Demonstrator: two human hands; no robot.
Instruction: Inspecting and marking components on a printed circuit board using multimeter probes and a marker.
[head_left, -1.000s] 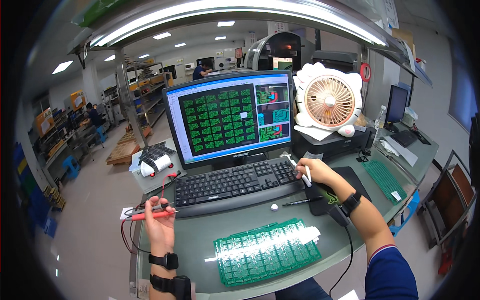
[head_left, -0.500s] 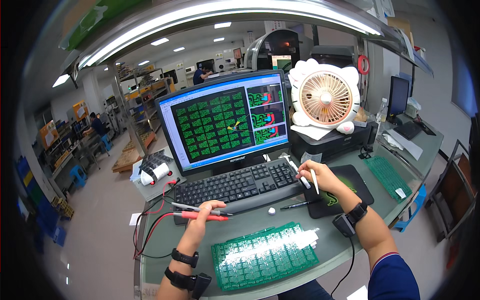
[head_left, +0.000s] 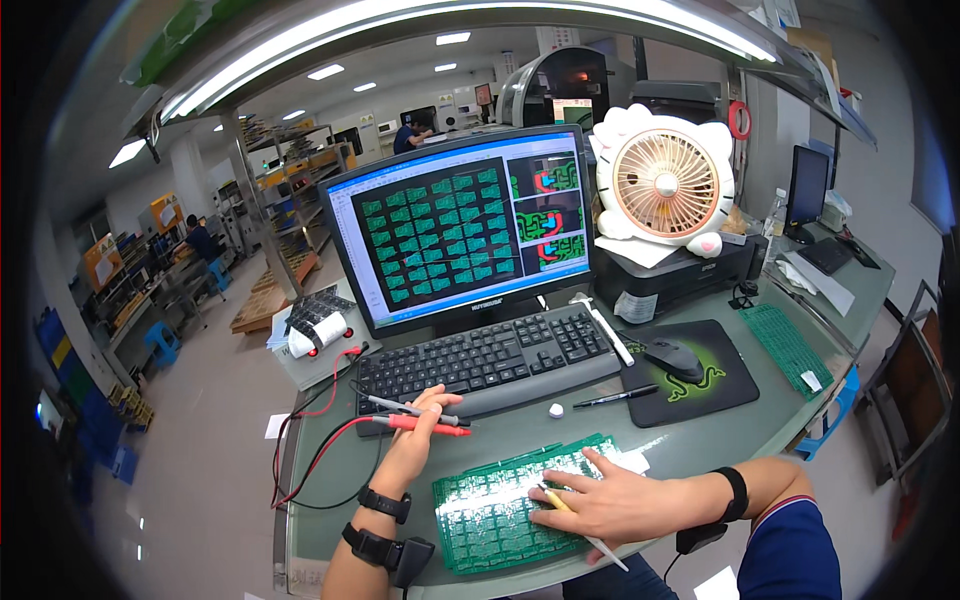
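Note:
Two test probes, a red one [head_left: 425, 424] and a grey-black one [head_left: 405, 408], lie across my left hand [head_left: 425, 425], gripped together with tips pointing right. Their leads run off to the left. My right hand [head_left: 600, 500] rests on the green circuit board panel [head_left: 480, 530], fingers spread over its right part. A slim cream pen-shaped stick [head_left: 600, 548] is held between those fingers. At the panel's back edge, part of another green board shows. Beyond my left hand stands the black keyboard [head_left: 490, 360]. The monitor [head_left: 440, 240] displays a green board layout.
A mouse [head_left: 672, 358] sits on the black mouse pad [head_left: 720, 385], beside a black pen [head_left: 615, 396] and a white pen [head_left: 612, 336]. A small white cap [head_left: 556, 410] lies mid-table. Behind are a fan [head_left: 665, 185] and a printer [head_left: 690, 280]. More green boards [head_left: 785, 350] lie right.
My right hand has come from beside the keyboard down onto the panel, with the cream stick still in it. The mouse now shows. The yellow mark on the screen is gone.

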